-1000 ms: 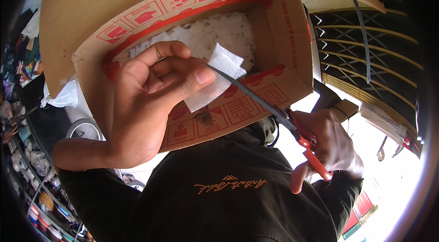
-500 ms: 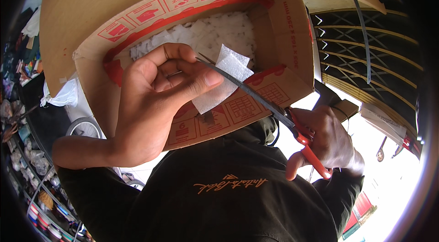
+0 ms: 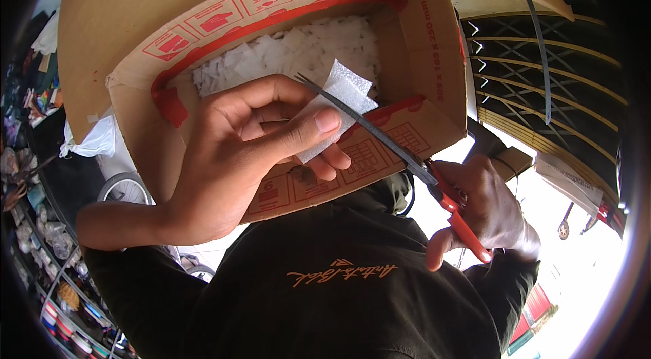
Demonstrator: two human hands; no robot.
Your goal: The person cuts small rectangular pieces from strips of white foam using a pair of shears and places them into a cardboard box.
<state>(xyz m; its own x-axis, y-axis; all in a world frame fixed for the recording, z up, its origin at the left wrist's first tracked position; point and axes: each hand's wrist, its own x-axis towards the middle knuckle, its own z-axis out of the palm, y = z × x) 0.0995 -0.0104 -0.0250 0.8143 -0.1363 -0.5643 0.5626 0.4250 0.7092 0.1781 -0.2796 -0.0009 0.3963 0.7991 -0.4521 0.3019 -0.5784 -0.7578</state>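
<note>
My left hand point(image 3: 247, 135) pinches a small piece of white foam sheet point(image 3: 344, 91) between thumb and fingers, above an open cardboard box. My right hand point(image 3: 481, 203) is closed round the red handles of a pair of scissors point(image 3: 380, 134). Their dark blades reach up and left across the foam, with the tips slightly apart beyond my left thumb. Under my hands, the cardboard box point(image 3: 424, 40) has red tape along its inner edge. Many small cut white foam pieces point(image 3: 291, 47) cover its bottom.
The box stands against a tan tabletop point(image 3: 88, 40). A white plastic bag point(image 3: 91, 138) hangs at the left, near a wheel point(image 3: 127, 189) and racks of packed goods point(image 3: 57, 240). At the right are a dark folding gate point(image 3: 542, 60) and a hanging strap point(image 3: 542, 40).
My left fingers have shifted right along the foam sheet, and some fingertips now show beneath it. The scissors have barely moved.
</note>
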